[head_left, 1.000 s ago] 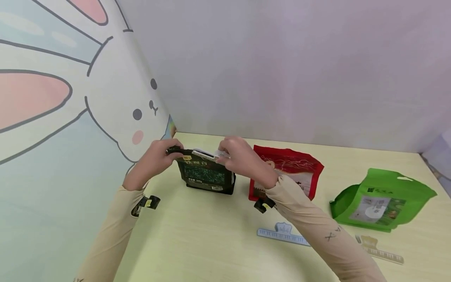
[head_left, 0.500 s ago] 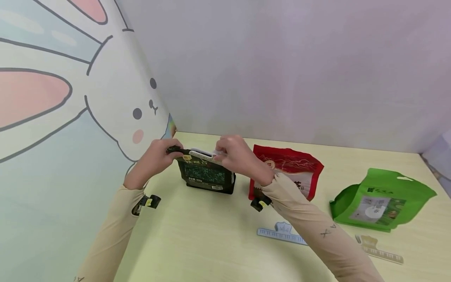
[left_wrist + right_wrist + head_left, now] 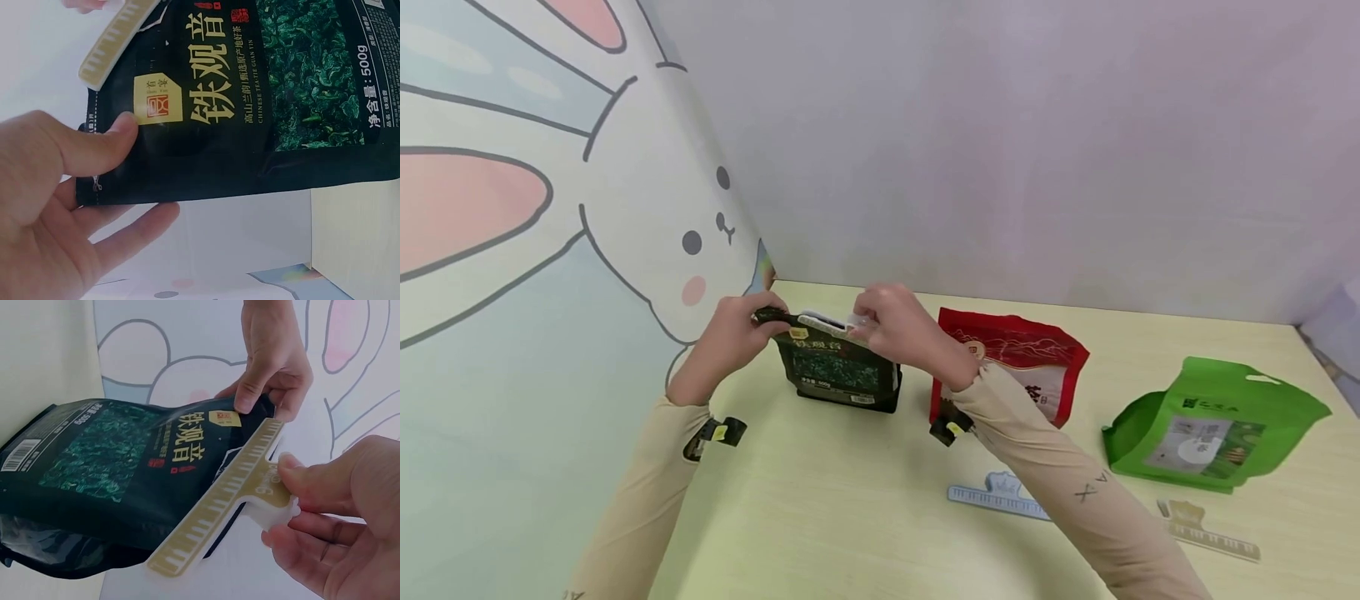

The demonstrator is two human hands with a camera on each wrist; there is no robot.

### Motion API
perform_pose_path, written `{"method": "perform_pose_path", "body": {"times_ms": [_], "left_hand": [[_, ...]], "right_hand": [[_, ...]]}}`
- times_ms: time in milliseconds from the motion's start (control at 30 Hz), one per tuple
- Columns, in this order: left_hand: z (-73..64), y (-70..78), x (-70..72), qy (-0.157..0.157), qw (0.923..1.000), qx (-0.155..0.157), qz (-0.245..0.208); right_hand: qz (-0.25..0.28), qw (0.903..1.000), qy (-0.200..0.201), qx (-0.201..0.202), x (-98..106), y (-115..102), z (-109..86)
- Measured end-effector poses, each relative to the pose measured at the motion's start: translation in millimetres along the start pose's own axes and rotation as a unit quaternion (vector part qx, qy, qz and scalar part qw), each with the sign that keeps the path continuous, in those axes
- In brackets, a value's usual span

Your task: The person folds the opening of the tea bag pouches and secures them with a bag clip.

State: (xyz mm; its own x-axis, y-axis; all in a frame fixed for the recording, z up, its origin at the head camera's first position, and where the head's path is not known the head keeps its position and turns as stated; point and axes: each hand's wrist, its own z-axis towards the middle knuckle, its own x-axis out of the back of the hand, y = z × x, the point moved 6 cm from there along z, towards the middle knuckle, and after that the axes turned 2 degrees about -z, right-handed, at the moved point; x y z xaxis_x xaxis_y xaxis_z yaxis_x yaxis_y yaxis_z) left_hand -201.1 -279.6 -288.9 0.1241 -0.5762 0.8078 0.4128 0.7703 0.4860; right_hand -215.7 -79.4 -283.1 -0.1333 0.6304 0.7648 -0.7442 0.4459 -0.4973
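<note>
Head view: the black Tieguanyin tea pouch [image 3: 838, 379] stands left of frame centre on the table [image 3: 820, 500], its upper left corner pinched by the left hand [image 3: 736, 335]; at its top edge a keyboard-patterned clip [image 3: 820, 323] is held pinched by the right hand [image 3: 904, 327]. The red tea pouch [image 3: 1018, 340], right of centre, is partly covered by the right wrist camera [image 3: 953, 425]; by a low swing it might be knocked over. Left wrist view: the thumb is laid in front, beside the gold label [image 3: 159, 100], fingers behind; were this pinch eased, the top could buckle out of line. Right wrist view: the clip's tab is pinched, its bar slanted from upper right to lower centre; full closure cannot be told. Through that slant, part of the mouth might be left unclamped.
</note>
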Motion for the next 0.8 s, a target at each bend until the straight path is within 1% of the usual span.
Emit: {"method": "perform_pose_path", "body": {"times_ms": [133, 233, 333, 467, 633, 800], "left_hand": [[0.6, -1.3, 0.2, 0.01, 1.0, 0.001, 0.0], [1.4, -3.1, 0.0, 0.019, 0.9998, -0.004, -0.001], [1.3, -3.5, 0.7, 0.035, 0.9993, -0.01, -0.006], [0.8, -3.6, 1.4, 0.048, 0.9987, -0.009, -0.014], [1.7, -3.2, 2.8, 0.052, 0.9985, -0.004, -0.017], [1.8, -3.8, 3.4, 0.053, 0.9985, 0.001, -0.015]], "right_hand": [[0.005, 0.9993, -0.02, -0.032, -1.3, 6.7, -0.4], [0.012, 0.9985, -0.031, -0.045, -0.9, 8.8, -0.7], [0.012, 0.9988, -0.029, -0.039, 0.7, 7.8, -0.4], [0.005, 0.9996, -0.015, -0.023, 1.6, 5.0, -0.1], [0.006, 0.9999, 0.001, -0.012, 1.5, 3.0, 0.2], [0.012, 0.9999, 0.006, -0.011, 1.3, 1.9, 0.3]]}}
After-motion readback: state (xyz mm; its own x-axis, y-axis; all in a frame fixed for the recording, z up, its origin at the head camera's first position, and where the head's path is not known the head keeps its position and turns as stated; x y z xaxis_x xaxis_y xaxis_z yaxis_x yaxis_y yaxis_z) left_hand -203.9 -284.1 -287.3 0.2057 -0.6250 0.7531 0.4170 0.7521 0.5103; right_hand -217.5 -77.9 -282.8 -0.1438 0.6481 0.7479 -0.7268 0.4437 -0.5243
